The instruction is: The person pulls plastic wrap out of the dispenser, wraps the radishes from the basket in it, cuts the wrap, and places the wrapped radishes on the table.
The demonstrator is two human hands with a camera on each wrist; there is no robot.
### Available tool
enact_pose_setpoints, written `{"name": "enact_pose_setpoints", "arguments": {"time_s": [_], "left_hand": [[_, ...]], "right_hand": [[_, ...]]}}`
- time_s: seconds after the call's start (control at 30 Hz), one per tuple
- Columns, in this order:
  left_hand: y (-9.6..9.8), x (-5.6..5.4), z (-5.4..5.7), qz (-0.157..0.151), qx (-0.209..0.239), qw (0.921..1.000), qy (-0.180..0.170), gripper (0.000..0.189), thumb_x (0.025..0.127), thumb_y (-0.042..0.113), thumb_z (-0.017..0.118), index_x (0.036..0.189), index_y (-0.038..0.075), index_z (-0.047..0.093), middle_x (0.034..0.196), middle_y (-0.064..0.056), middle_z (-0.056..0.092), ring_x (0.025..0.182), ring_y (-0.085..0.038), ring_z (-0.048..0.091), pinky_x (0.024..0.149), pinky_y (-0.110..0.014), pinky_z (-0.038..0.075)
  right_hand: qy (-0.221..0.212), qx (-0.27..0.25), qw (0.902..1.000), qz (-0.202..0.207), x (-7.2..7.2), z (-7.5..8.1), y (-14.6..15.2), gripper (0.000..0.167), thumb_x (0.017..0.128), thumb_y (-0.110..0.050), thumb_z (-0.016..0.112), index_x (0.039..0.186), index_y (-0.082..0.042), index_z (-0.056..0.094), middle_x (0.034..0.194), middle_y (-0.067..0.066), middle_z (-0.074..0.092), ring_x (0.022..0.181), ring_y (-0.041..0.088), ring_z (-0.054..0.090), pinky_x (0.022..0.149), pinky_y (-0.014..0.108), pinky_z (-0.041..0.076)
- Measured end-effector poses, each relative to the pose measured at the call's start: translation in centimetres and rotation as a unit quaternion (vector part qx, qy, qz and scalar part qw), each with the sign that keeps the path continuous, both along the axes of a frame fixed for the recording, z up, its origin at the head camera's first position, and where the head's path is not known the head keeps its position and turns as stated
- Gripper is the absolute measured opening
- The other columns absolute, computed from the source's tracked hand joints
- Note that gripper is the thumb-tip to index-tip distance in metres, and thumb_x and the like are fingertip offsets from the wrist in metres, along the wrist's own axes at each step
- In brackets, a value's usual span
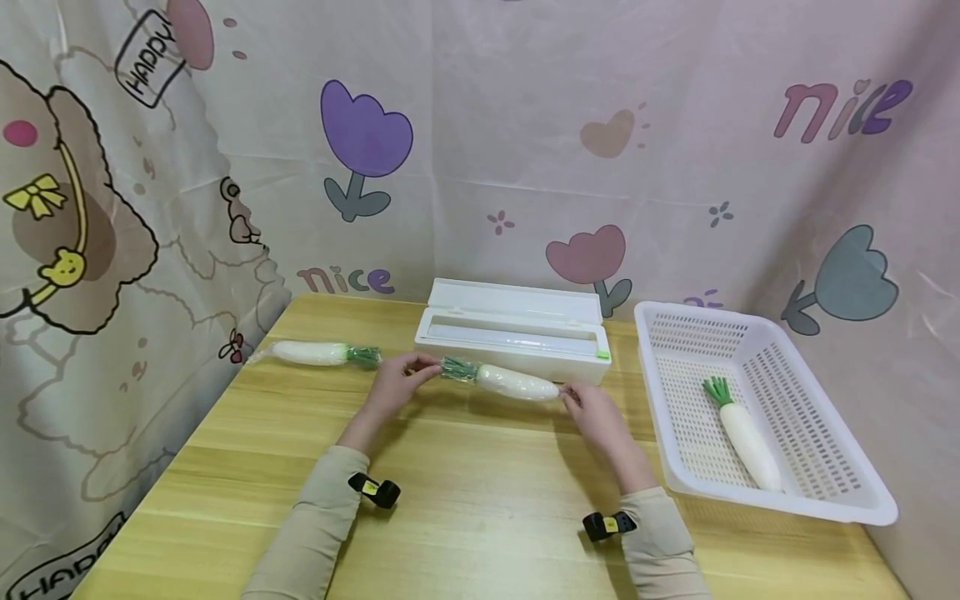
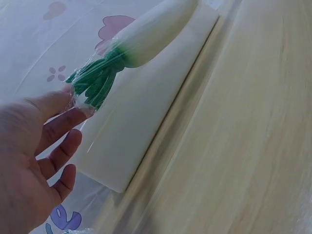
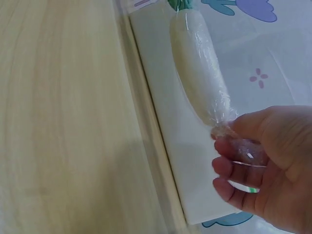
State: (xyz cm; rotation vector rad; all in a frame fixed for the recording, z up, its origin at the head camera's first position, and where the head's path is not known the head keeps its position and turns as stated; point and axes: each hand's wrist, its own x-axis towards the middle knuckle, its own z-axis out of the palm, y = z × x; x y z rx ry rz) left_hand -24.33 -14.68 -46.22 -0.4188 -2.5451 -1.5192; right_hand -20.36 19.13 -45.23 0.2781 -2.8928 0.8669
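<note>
A white radish (image 1: 517, 382) with green tops, wrapped in clear plastic film, is held level between both hands in front of the white film box. The left hand (image 1: 405, 382) pinches the film at the leafy end between thumb and index finger; in the left wrist view the green tops (image 2: 100, 78) show through the film. At the pointed end, the right hand (image 1: 598, 414) pinches the gathered film (image 3: 248, 151), part of which lies across the palm. Behind the radish, the film box (image 1: 517, 354) stands with its lid raised.
Another film-wrapped radish (image 1: 309, 353) lies at the table's left, its green tops close to the left hand. A white perforated basket (image 1: 671, 450) on the right holds an unwrapped radish (image 1: 750, 446). A patterned curtain (image 1: 480, 150) hangs behind the wooden table (image 1: 465, 500).
</note>
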Motion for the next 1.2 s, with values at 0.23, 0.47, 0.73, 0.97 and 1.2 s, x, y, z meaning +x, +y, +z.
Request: {"name": "enact_pose_setpoints", "arguments": {"time_s": [0.23,0.47,0.73,0.97,1.2], "left_hand": [[0.0,-0.1,-0.2,0.005,0.0,0.9999,-0.011,0.016,0.095,0.023,0.063,0.096,0.008,0.07,0.089,-0.009,0.07,0.078,-0.014,0.058,0.065,-0.022,0.048],[0.0,-0.2,-0.4,0.026,-0.009,0.9992,-0.03,0.019,0.096,0.021,0.061,0.086,0.007,0.067,0.079,-0.009,0.066,0.067,-0.013,0.05,0.06,-0.022,0.043],[-0.1,0.0,-0.2,0.058,-0.036,0.9957,-0.062,0.021,0.096,0.023,0.061,0.087,0.004,0.066,0.079,-0.009,0.067,0.065,-0.013,0.049,0.058,-0.024,0.041],[-0.1,-0.1,-0.5,0.066,-0.04,0.9928,-0.092,0.022,0.096,0.024,0.061,0.089,0.005,0.068,0.087,-0.01,0.071,0.078,-0.016,0.057,0.068,-0.025,0.043],[-0.4,-0.5,-0.7,0.057,-0.036,0.9914,-0.112,0.02,0.093,0.025,0.065,0.094,0.006,0.071,0.093,-0.009,0.074,0.091,-0.02,0.066,0.074,-0.026,0.05]], "right_hand": [[0.063,-0.068,0.9957,0.005,0.0,0.2,-0.2,0.013,0.093,-0.015,0.064,0.097,-0.002,0.067,0.099,0.018,0.073,0.094,0.032,0.07,0.085,0.046,0.057],[0.09,-0.098,0.9908,0.025,0.3,0.3,-0.4,0.015,0.091,-0.012,0.066,0.102,-0.002,0.069,0.095,0.013,0.073,0.083,0.024,0.068,0.074,0.035,0.058],[0.087,-0.145,0.9848,0.038,0.4,0.7,-0.4,0.014,0.089,-0.012,0.069,0.1,-0.004,0.07,0.09,0.009,0.075,0.074,0.012,0.064,0.065,0.02,0.052],[0.054,-0.167,0.9833,0.049,0.7,1.1,-0.2,0.012,0.088,-0.002,0.067,0.1,-0.002,0.07,0.089,0.013,0.071,0.067,0.009,0.061,0.059,0.019,0.051],[0.067,-0.138,0.9868,0.052,0.6,1.0,-0.1,0.018,0.083,0.007,0.066,0.098,-0.002,0.07,0.096,0.013,0.068,0.085,0.022,0.065,0.072,0.023,0.055]]}}
